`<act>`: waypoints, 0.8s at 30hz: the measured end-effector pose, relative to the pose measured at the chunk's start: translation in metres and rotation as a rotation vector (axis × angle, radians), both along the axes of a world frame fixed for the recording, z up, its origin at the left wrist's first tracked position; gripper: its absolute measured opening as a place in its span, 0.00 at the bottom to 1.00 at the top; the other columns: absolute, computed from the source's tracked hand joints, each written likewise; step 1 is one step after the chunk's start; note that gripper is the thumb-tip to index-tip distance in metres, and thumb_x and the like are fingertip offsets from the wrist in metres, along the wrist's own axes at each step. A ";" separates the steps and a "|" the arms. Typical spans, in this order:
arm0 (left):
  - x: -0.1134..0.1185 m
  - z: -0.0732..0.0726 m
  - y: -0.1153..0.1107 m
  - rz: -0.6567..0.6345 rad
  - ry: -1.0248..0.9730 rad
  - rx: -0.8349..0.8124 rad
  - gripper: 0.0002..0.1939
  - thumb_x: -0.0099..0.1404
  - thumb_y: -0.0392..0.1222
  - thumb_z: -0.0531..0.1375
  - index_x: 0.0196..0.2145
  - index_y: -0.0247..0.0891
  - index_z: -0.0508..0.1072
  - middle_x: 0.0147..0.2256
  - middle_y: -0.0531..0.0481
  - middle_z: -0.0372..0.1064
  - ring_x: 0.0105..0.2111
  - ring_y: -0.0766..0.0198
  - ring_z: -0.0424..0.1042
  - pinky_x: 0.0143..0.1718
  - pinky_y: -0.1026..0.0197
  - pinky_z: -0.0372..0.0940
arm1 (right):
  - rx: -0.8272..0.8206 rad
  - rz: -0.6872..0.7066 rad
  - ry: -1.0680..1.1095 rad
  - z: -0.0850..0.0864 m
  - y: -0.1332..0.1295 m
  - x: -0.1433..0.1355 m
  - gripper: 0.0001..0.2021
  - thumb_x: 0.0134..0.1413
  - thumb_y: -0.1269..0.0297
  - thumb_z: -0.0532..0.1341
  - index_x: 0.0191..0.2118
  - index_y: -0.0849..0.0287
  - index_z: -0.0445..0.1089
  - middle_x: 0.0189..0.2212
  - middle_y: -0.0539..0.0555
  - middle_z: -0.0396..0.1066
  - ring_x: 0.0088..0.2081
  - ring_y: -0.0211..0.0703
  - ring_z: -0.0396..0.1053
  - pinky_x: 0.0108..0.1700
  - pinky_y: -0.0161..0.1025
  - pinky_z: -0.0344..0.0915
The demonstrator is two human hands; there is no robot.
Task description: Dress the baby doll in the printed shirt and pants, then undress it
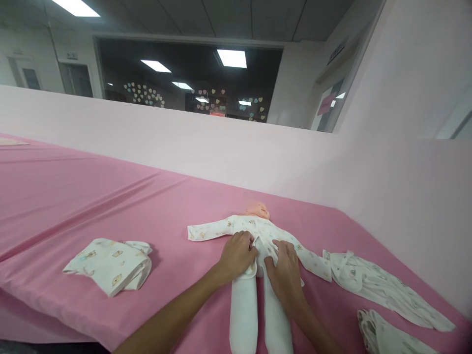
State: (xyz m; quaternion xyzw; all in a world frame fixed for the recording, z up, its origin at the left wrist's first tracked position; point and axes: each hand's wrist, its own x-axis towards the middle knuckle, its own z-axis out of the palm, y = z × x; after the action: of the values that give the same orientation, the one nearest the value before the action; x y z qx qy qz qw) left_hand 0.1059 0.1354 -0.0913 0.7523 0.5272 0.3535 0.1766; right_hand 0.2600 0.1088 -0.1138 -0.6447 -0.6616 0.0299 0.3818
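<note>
A baby doll [260, 210] lies on its back, its head partly hidden behind its clothes. It wears a white baby shirt [210, 229] printed with small bears, both sleeves spread out. White, footed legs [244, 314] stretch toward me. My left hand [239, 253] is closed on the front edge of the shirt at the doll's waist, fingers curled and thumb against the cloth. On the other side of the front, my right hand [285, 273] rests on the shirt with thumb and fingers apart. The cloth under both palms is hidden.
A folded printed garment [110, 263] lies to the left on the pink sheet [165, 206]. To the right are a long crumpled garment [383, 285] and a rolled one [391, 337]. A pale wall [221, 152] with a window above closes off the table's far side.
</note>
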 end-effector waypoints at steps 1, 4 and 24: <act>0.001 0.000 -0.002 0.006 0.019 -0.001 0.03 0.55 0.34 0.51 0.27 0.40 0.59 0.30 0.52 0.66 0.33 0.61 0.62 0.31 0.60 0.54 | 0.018 -0.006 -0.015 0.000 -0.002 0.001 0.21 0.52 0.66 0.49 0.53 0.59 0.61 0.50 0.57 0.60 0.54 0.48 0.57 0.57 0.47 0.57; 0.003 0.000 -0.007 0.002 0.038 -0.004 0.02 0.56 0.34 0.51 0.28 0.40 0.61 0.31 0.51 0.67 0.34 0.60 0.64 0.33 0.60 0.56 | 0.046 0.006 -0.090 -0.001 -0.007 0.003 0.17 0.54 0.63 0.51 0.49 0.58 0.64 0.46 0.56 0.62 0.50 0.48 0.59 0.55 0.47 0.57; 0.012 -0.015 -0.009 0.020 0.119 0.283 0.08 0.65 0.32 0.48 0.32 0.40 0.64 0.32 0.50 0.68 0.34 0.60 0.64 0.38 0.57 0.57 | -0.048 -0.024 -0.260 0.006 -0.007 0.017 0.22 0.58 0.64 0.49 0.57 0.55 0.62 0.45 0.54 0.68 0.46 0.44 0.65 0.45 0.40 0.60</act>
State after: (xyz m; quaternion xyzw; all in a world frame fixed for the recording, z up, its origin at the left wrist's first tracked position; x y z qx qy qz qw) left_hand 0.1180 0.1263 -0.1066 0.7839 0.4891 0.3809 0.0337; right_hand 0.2767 0.1016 -0.1081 -0.6599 -0.6968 -0.0430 0.2776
